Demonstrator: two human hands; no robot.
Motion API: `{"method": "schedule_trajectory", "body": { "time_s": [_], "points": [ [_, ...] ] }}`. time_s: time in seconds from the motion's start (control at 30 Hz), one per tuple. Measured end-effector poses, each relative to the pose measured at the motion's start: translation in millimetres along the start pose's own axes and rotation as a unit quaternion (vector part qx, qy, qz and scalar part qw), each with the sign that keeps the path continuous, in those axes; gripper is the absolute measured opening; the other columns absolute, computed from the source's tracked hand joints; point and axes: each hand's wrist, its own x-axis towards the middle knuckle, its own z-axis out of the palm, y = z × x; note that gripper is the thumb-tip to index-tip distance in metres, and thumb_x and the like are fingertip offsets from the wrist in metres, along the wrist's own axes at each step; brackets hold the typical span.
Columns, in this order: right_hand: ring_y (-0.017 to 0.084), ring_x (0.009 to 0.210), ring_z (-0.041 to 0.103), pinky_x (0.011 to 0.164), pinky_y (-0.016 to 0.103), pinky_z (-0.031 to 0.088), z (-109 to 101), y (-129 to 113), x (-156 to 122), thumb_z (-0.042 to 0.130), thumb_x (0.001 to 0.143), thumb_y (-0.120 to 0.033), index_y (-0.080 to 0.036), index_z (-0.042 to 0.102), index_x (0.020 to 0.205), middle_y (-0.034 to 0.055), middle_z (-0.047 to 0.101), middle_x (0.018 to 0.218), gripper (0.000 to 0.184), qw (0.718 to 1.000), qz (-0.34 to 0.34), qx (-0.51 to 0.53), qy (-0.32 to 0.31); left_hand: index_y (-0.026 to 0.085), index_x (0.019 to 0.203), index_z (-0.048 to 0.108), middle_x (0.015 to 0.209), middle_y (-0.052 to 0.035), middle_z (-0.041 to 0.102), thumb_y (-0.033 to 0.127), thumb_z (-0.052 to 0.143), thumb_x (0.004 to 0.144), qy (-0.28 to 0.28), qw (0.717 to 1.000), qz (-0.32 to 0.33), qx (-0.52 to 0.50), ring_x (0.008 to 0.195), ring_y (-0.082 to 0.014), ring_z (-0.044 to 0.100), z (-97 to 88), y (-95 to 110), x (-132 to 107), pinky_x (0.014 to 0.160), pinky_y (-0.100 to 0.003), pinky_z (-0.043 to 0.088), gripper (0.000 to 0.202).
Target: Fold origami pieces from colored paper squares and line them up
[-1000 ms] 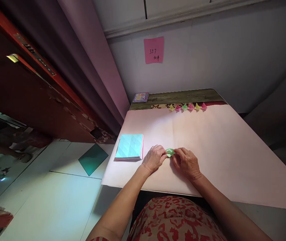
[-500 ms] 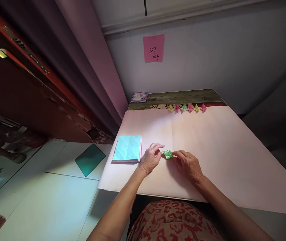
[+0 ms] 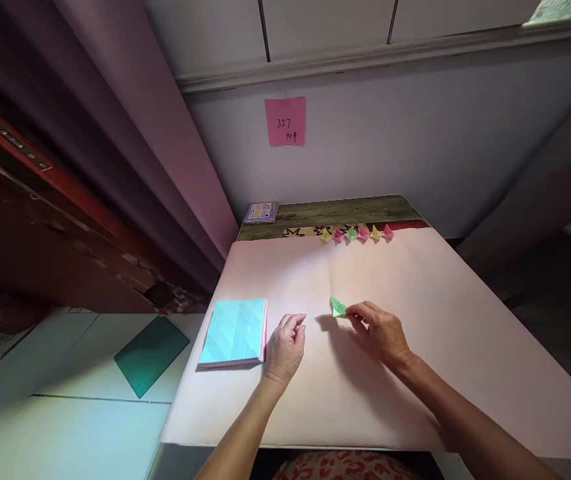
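Observation:
A small green folded-paper boat (image 3: 338, 307) is pinched at its right corner by my right hand (image 3: 383, 335). It is held slightly tilted above the tabletop, and its shadow falls to the left and below. My left hand (image 3: 286, 347) rests on the table's pale paper cover, holding nothing; its fingers are loosely bent, with a gap at the thumb. Just left of that hand is a square stack of origami paper (image 3: 237, 331), light blue on top with pink edges below. Similar folded-paper boats (image 3: 351, 234) in yellow, pink and green stand in a row toward the table's far edge.
A small printed packet (image 3: 261, 212) lies at the table's far left corner. On the wall hangs a pink note (image 3: 285, 122) with handwriting. A dark green square (image 3: 152, 356) is on the tiled floor left of the table. A purple curtain (image 3: 185, 153) hangs beside the wall.
My left hand has drawn away leftward from the green paper boat. My right hand now holds the boat alone, lifted and turned. The view has shifted, tilting up and to the right.

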Motion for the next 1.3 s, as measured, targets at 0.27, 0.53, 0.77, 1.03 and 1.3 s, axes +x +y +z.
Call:
{"method": "schedule_trajectory", "body": {
  "time_s": [0.27,0.53,0.77,1.03,1.3],
  "points": [
    [0.011,0.057,0.059,0.058,0.023,0.038,-9,72,92,0.057,0.086,-0.028,-0.024,0.072,0.085,-0.0002,0.073,0.083,0.015,0.995,0.069,-0.04,0.061,0.021,0.12,0.057,0.103,-0.0058,0.065,0.016,0.045,0.092,-0.003,0.997,0.027,0.069,0.094,-0.0175,0.065,0.9,4,5,0.081,-0.029,0.053,0.031],
    [0.016,0.077,0.064,0.067,0.023,0.04,48,42,176,0.054,0.087,-0.024,-0.025,0.073,0.092,0.0015,0.074,0.087,0.02,0.996,0.074,-0.049,-0.017,0.021,0.117,0.058,0.102,-0.0071,0.064,0.013,0.044,0.09,-0.01,0.992,0.037,0.118,0.095,-0.0206,0.064,1.8,4,6,0.08,-0.034,0.053,0.031],
    [0.019,0.086,0.066,0.069,0.025,0.04,101,34,233,0.051,0.089,-0.025,-0.024,0.076,0.098,0.0049,0.076,0.096,0.027,0.99,0.114,-0.067,-0.037,0.022,0.113,0.06,0.099,-0.0065,0.066,0.012,0.045,0.088,0.005,0.992,0.033,0.119,0.09,-0.0209,0.065,-0.2,6,5,0.075,-0.033,0.054,0.031],
    [0.021,0.084,0.068,0.069,0.026,0.042,123,38,250,0.055,0.088,-0.027,-0.024,0.075,0.108,0.0075,0.077,0.095,0.028,0.986,0.139,-0.076,-0.05,0.023,0.109,0.061,0.098,-0.0063,0.066,0.012,0.044,0.088,0.001,0.993,0.025,0.118,0.085,-0.0204,0.064,-1.2,7,6,0.07,-0.032,0.053,0.029],
    [0.019,0.077,0.067,0.067,0.026,0.042,102,48,203,0.048,0.095,-0.036,-0.025,0.073,0.105,0.0044,0.077,0.091,0.029,0.988,0.127,-0.075,-0.04,0.023,0.105,0.063,0.096,-0.0058,0.066,0.014,0.045,0.089,0.003,0.992,0.03,0.121,0.083,-0.02,0.065,-4.0,11,7,0.071,-0.032,0.053,0.026]
  ]
}}
